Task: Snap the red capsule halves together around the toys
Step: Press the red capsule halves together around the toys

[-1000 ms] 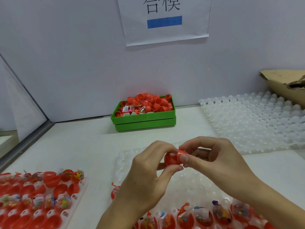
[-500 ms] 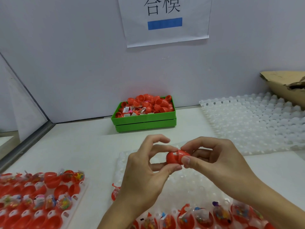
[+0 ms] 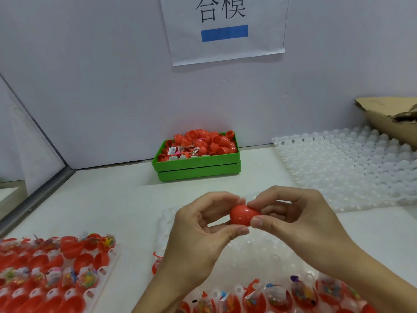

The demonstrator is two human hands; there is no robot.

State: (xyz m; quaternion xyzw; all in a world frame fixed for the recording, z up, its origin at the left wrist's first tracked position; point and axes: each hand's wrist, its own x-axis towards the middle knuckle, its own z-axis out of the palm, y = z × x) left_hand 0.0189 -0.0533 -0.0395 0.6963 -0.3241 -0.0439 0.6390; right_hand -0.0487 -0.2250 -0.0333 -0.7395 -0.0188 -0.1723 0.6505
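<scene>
At the centre of the frame, above the white table [image 3: 94,206], both hands meet on one small red plastic capsule [image 3: 243,214]. The left hand [image 3: 198,240] holds its left end between curled fingers and thumb; the right hand [image 3: 300,220] pinches the right end, thumb below and fingers above. Each grip is narrow and holds the capsule. A thin seam line runs round its middle and no gap shows between the halves, so this one looks closed or very nearly so; whether it has clicked fully home I cannot tell, and the toy inside is hidden.

Much is left, judging by what lies around. Along the bottom edge of the frame, a clear plastic blister tray [image 3: 259,251] carries a row of open red capsule halves with bagged toys [image 3: 302,292] sitting in them, none capped. At lower left, a second tray [image 3: 67,288] is crowded with more red halves and bagged toys, also open. At mid-frame against the wall, a green plastic bin [image 3: 196,164] is heaped with loose red halves and a few packets. No pile of finished capsules is visible. At right, an unfilled white moulded tray [image 3: 352,168] lies beside a torn cardboard box [image 3: 383,116].
</scene>
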